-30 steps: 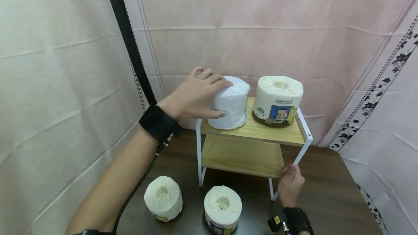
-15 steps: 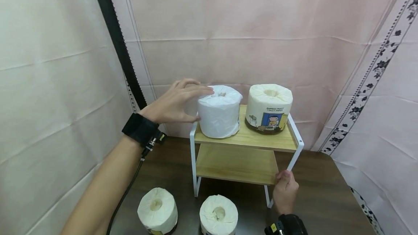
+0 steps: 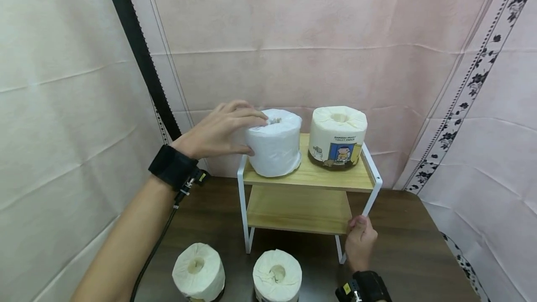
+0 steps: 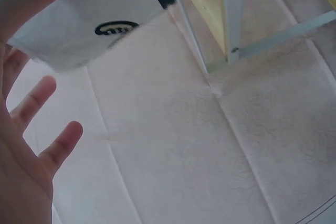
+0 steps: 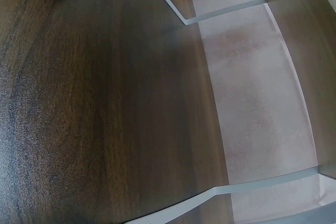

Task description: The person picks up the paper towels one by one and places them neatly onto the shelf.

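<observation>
On the upper board of a two-tier wooden shelf rack with white metal legs stands a plain white-wrapped toilet roll. My left hand holds it from the left, thumb at its side and fingers over its top edge. In the left wrist view the same roll shows dark print, and two fingertips stay off it. A cream toilet roll with a cartoon picture stands to its right. My right hand grips the rack's front right leg; the right wrist view does not show that hand.
Two more wrapped toilet rolls stand on the dark wooden table before the rack: one on the left, one in the middle. The lower board lies beneath the upper one. Cloth hangs behind.
My left hand has drawn back a little, uncovering more of the white roll, which now stands slightly further left on the board. My right hand keeps its grip; the head view has shifted.
</observation>
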The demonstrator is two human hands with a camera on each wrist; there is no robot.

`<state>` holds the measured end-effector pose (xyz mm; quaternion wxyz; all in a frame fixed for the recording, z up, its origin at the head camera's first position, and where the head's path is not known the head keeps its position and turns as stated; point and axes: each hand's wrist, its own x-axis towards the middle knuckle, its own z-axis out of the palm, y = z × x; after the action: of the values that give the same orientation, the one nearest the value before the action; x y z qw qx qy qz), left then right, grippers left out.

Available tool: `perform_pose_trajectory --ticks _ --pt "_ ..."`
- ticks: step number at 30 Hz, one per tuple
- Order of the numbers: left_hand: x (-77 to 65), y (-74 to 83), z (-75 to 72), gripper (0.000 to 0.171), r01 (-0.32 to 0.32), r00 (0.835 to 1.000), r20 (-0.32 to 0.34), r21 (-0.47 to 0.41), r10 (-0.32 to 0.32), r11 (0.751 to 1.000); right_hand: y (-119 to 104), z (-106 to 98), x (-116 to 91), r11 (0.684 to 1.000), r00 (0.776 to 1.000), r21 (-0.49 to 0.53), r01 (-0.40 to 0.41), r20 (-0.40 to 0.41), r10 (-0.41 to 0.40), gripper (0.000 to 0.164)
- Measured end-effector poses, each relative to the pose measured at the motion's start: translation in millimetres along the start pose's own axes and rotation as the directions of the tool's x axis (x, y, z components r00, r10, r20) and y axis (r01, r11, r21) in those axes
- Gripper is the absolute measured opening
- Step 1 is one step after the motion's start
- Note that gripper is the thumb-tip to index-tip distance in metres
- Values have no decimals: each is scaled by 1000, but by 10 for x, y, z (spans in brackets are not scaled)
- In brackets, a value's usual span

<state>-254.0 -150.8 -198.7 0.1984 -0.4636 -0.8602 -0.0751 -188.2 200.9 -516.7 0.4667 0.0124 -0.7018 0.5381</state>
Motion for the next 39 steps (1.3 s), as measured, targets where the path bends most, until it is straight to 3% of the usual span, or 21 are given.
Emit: perform_pose_trajectory --ticks 6,12,18,23,27,33,39 --pt "66 138 -49 70 -4 1000 -8 109 5 994 -31 -14 25 1000 999 0 -30 19 30 52" --pt "134 249 -54 76 -6 1000 0 242 6 970 -53 -7 -1 998 997 -2 -66 29 66 53" --pt "184 318 -10 75 24 999 -44 281 -12 959 -42 -9 2 999 999 28 -40 20 40 53" --pt "201 347 84 78 28 999 -27 314 -21 949 -55 -20 5 999 999 19 -36 15 36 52" --pt "176 322 106 83 40 999 -16 279 -37 960 -48 -16 0 999 999 32 -34 25 33 52" --pt "82 134 44 94 63 998 25 106 -66 992 -36 -15 16 1000 1000 25 -18 21 18 53" --pt "-42 -47 39 96 13 999 39 35 -14 999 -27 -15 10 1000 999 -6 -12 29 12 54"
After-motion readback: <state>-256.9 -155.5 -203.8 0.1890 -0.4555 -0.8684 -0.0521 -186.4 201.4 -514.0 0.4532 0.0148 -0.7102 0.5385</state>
